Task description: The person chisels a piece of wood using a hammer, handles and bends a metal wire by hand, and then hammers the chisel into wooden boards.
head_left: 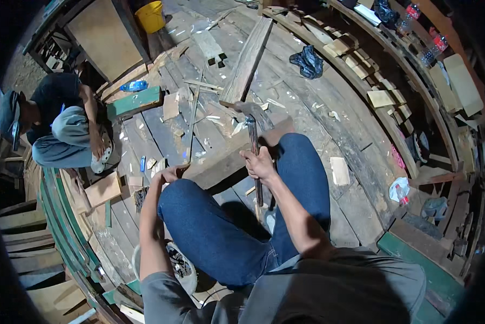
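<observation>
My right hand (259,164) is closed round the handle of a claw hammer (252,129), between my bent knees. The hammer's head is up, over a thick wooden beam (221,162) that lies crosswise in front of me. My left hand (171,174) is beside my left knee, near the beam's left end. Its fingers are drawn together and partly hidden by the knee; what they hold, if anything, I cannot make out. Beyond the hammer a long wooden plank (249,60) slants away, its near end close to the hammer head.
At the left another person (72,121) squats beside a green-painted block (134,102) and a blue bottle (134,86). Wood chips and offcuts litter the plank floor. A yellow bucket (150,17) stands far off, with a black plastic bag (307,61) right of the plank. A pale bucket (181,270) sits by my left leg.
</observation>
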